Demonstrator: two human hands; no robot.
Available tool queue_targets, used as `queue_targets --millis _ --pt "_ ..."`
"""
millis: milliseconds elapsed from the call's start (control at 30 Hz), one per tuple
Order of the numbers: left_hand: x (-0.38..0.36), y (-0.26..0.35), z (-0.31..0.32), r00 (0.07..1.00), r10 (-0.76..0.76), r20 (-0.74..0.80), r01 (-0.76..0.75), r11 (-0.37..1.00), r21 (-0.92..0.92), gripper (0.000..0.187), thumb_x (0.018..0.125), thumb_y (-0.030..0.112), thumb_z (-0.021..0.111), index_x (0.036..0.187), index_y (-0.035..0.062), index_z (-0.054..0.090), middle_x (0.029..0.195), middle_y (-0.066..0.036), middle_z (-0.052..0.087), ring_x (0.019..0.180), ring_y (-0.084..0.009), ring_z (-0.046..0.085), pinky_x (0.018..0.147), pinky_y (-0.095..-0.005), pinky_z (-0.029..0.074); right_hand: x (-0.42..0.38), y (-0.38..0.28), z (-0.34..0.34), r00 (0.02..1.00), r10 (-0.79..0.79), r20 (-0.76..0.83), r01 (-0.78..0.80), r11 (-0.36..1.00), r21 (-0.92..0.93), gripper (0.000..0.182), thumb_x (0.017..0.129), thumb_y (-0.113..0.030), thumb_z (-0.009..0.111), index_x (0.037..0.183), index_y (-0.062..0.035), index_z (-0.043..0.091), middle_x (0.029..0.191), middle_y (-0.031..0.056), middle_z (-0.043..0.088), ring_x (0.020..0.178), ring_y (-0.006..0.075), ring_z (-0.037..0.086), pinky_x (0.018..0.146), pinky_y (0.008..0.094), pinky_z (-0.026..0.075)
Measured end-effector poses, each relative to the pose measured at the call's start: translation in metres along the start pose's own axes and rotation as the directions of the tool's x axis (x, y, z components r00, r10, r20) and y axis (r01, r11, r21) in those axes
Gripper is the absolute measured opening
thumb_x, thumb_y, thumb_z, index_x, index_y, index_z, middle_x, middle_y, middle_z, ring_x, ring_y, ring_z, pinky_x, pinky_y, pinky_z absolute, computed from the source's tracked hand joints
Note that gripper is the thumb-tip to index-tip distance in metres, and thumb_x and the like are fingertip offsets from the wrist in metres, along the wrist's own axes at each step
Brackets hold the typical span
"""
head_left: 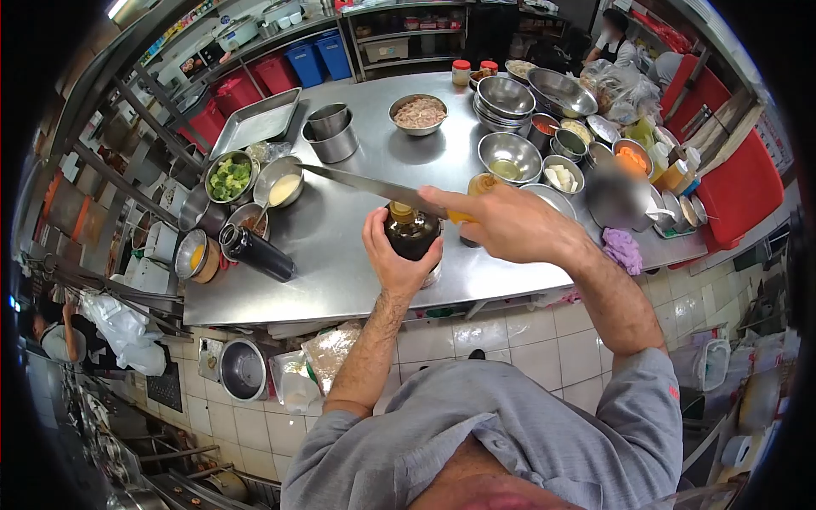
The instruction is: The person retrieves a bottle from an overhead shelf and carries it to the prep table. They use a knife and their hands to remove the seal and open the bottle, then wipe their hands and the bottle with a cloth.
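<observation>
My left hand (393,259) is wrapped round a dark bottle (415,238) near the table's front edge. The bottle has a yellow cap (403,210). In my right hand (520,223) is a large kitchen knife (361,184), gripped by its yellow handle. Its long blade points left and overlaps the top of the cap in this view. Behind my right hand, a container with a tan top (484,184) is partly hidden.
On the steel table (340,255) stand a bowl of raw meat (418,114), a bowl of broccoli (229,178), a bowl of pale yellow liquid (284,190) and a black bottle (257,253). Stacked metal bowls (506,98) crowd the right. Another person (612,42) is at the back right.
</observation>
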State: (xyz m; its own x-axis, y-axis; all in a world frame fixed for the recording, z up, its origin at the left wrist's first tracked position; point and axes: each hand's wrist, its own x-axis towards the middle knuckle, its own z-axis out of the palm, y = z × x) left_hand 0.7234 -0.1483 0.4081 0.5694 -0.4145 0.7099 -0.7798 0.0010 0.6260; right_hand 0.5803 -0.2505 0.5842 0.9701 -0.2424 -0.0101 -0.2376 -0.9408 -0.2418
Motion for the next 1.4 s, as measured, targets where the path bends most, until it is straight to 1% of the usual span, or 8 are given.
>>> queue_targets --millis 200,900,1000,1067,1100,1200,1333,1400 --pt "-0.003 0.002 0.000 0.999 -0.039 -0.014 0.039 0.999 -0.012 0.090 0.057 0.025 0.082 0.127 -0.0003 0.030 0.124 -0.019 0.035 0.117 -0.0336 0.037 0.099 -0.0434 0.035 0.021 -0.018 -0.005 0.998 0.029 0.060 -0.031 0.999 0.034 0.055 0.087 -0.015 0.054 0.138 -0.0270 0.036 0.062 0.0147 0.058 0.059 0.0258 0.059 0.063 0.0405 0.049" --pt "-0.009 0.009 0.002 0.997 -0.081 -0.015 0.081 0.997 0.008 0.090 0.061 0.026 0.081 0.128 -0.0017 0.027 0.126 -0.020 0.031 0.120 -0.0338 0.033 0.102 -0.0442 0.030 0.031 -0.025 -0.005 0.985 0.124 0.119 -0.146 0.968 0.203 0.056 0.089 -0.016 0.047 0.140 -0.0293 0.030 0.093 0.0135 0.065 0.074 0.0197 0.065 0.071 0.0349 0.055" --pt "-0.010 0.017 0.000 0.997 -0.058 -0.047 0.058 0.998 0.005 0.088 0.063 0.025 0.081 0.128 -0.0007 0.028 0.127 -0.019 0.029 0.120 -0.0331 0.031 0.102 -0.0434 0.028 0.036 -0.015 0.015 0.997 0.071 0.036 -0.079 0.947 0.312 0.058 0.089 -0.017 0.050 0.142 -0.0264 0.028 0.096 0.0165 0.064 0.080 0.0248 0.065 0.074 0.0374 0.053" --pt "-0.009 0.019 -0.006 0.993 -0.049 -0.105 0.049 0.999 -0.001 0.086 0.064 0.025 0.082 0.127 0.0004 0.029 0.126 -0.018 0.028 0.120 -0.0318 0.030 0.102 -0.0424 0.027 0.027 0.000 0.040 0.945 0.038 -0.326 0.121 0.883 0.454 0.062 0.088 -0.017 0.054 0.142 -0.0229 0.025 0.100 0.0193 0.064 0.088 0.0312 0.064 0.079 0.0391 0.050" --pt "-0.008 0.020 -0.011 0.993 0.027 -0.115 -0.020 0.998 0.060 0.082 0.065 0.024 0.082 0.126 0.0016 0.031 0.127 -0.018 0.027 0.120 -0.0319 0.030 0.102 -0.0426 0.026 0.018 0.003 0.046 0.913 0.091 -0.397 0.131 0.858 0.497 0.061 0.086 -0.016 0.053 0.141 -0.0196 0.027 0.092 0.0237 0.062 0.082 0.0407 0.060 0.072 0.0459 0.046" --pt "0.010 0.035 -0.020 0.977 0.134 -0.165 -0.117 0.987 0.112 0.059 0.068 0.020 0.079 0.114 0.0051 0.045 0.124 -0.016 0.033 0.116 -0.0315 0.032 0.100 -0.0434 0.027 -0.012 0.012 0.068 0.855 0.223 -0.467 0.088 0.826 0.556 0.063 0.086 -0.014 0.054 0.142 -0.0187 0.025 0.092 0.0246 0.062 0.082 0.0409 0.060 0.073 0.0461 0.046" --pt "0.034 0.041 -0.025 0.970 0.240 -0.048 -0.220 0.939 0.265 0.031 0.072 0.016 0.073 0.096 0.0064 0.056 0.106 -0.010 0.047 0.107 -0.0298 0.037 0.092 -0.0438 0.031 -0.041 0.030 0.118 0.910 0.259 -0.325 -0.037 0.830 0.557 0.063 0.086 -0.013 0.053 0.142 -0.0182 0.023 0.091 0.0256 0.062 0.083 0.0417 0.059 0.072 0.0474 0.046" --pt "0.038 0.040 -0.026 0.969 0.248 0.007 -0.237 0.917 0.320 0.030 0.072 0.015 0.073 0.095 0.0061 0.055 0.102 -0.010 0.050 0.101 -0.0289 0.041 0.087 -0.0427 0.034 -0.049 0.033 0.140 0.933 0.351 -0.081 -0.256 0.804 0.536 0.065 0.085 -0.010 0.053 0.142 -0.0181 0.023 0.100 0.0249 0.061 0.092 0.0380 0.060 0.078 0.0430 0.047"
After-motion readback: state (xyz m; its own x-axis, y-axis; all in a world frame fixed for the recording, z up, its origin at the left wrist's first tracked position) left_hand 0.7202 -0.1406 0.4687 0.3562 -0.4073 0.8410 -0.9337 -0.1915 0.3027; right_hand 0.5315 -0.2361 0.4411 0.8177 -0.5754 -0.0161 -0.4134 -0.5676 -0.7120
